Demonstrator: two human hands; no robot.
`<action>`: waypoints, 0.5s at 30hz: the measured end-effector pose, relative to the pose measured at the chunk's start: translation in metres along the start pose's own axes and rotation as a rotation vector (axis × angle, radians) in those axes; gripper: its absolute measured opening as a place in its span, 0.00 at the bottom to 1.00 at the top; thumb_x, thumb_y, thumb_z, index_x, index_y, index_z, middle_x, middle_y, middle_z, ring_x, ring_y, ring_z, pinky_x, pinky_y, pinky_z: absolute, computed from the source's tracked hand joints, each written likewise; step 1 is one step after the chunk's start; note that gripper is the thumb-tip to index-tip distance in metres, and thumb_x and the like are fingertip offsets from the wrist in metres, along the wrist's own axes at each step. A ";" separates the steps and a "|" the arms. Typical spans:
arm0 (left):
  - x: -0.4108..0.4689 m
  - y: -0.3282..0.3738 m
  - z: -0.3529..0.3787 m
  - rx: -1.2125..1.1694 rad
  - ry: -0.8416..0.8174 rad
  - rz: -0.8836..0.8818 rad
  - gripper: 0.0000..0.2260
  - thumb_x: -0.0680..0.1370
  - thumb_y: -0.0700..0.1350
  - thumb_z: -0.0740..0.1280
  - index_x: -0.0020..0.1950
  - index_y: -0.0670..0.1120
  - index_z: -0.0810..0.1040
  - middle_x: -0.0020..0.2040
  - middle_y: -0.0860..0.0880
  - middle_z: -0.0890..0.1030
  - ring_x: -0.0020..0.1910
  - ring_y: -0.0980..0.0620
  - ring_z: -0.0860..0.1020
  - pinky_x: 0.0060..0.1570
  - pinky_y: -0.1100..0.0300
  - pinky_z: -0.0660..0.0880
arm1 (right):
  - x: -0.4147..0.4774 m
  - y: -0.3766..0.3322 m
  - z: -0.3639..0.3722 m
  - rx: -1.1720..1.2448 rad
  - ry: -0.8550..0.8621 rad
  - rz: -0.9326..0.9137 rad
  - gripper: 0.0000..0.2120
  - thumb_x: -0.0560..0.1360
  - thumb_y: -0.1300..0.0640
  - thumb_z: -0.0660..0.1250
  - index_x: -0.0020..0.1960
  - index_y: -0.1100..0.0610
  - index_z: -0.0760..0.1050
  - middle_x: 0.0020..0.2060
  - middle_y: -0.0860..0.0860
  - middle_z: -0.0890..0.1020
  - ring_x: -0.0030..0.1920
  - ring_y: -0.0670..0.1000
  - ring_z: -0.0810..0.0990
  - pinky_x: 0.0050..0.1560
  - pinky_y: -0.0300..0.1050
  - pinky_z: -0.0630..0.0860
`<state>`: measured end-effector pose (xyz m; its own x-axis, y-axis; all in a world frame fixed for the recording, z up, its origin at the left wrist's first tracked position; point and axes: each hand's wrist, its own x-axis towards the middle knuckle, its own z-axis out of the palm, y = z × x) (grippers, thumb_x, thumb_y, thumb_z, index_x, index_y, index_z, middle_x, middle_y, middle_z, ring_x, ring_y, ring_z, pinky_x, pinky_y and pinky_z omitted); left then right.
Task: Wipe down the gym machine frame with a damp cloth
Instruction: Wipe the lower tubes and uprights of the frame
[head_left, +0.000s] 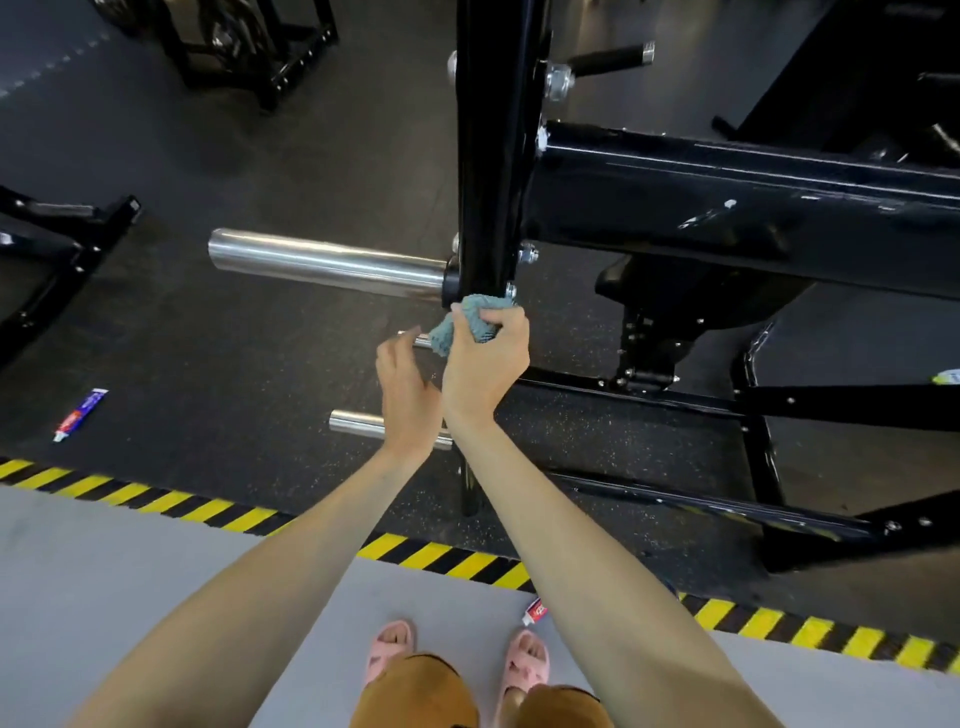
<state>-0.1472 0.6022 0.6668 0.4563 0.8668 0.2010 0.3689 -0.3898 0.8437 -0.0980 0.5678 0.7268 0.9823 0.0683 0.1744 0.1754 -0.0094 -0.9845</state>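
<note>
A black gym machine frame (727, 208) fills the upper right, with an upright post (491, 156) at centre. My right hand (485, 364) grips a bunched grey-blue cloth (470, 322) and holds it against the bottom end of that post. A thick chrome sleeve (322, 265) sticks out leftward from the post. My left hand (408, 395) hovers just left of the right wrist, fingers loosely curled and holding nothing, in front of two thinner chrome pegs (358, 421).
Dark rubber flooring lies under the machine, edged by yellow-black hazard tape (208, 512) against grey floor. A small tube (80, 414) lies on the rubber at left, another tube (535, 612) near my feet. Other black equipment (57, 249) stands at left and at the back left.
</note>
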 end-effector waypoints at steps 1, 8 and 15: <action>0.000 -0.005 -0.003 0.002 -0.041 0.002 0.27 0.73 0.31 0.69 0.70 0.44 0.67 0.65 0.44 0.66 0.65 0.49 0.68 0.58 0.60 0.69 | -0.002 0.002 0.005 -0.019 0.006 -0.020 0.15 0.70 0.64 0.75 0.40 0.56 0.68 0.43 0.55 0.77 0.41 0.45 0.74 0.44 0.24 0.68; 0.019 -0.010 -0.047 0.079 -0.218 0.117 0.33 0.70 0.23 0.61 0.73 0.45 0.65 0.68 0.45 0.64 0.61 0.56 0.67 0.55 0.63 0.71 | -0.024 0.002 0.028 0.012 0.232 0.127 0.13 0.71 0.64 0.74 0.38 0.58 0.69 0.40 0.54 0.78 0.42 0.50 0.77 0.42 0.27 0.70; 0.035 -0.008 -0.069 0.037 -0.305 0.197 0.30 0.72 0.24 0.58 0.72 0.44 0.66 0.66 0.46 0.66 0.62 0.56 0.66 0.52 0.73 0.62 | -0.025 0.003 0.039 -0.007 0.266 0.151 0.13 0.71 0.64 0.74 0.39 0.60 0.69 0.42 0.53 0.79 0.44 0.48 0.77 0.43 0.31 0.71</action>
<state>-0.1901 0.6568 0.7015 0.7402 0.6434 0.1955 0.2763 -0.5560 0.7839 -0.1246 0.6047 0.7190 0.9798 -0.1984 0.0267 0.0261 -0.0061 -0.9996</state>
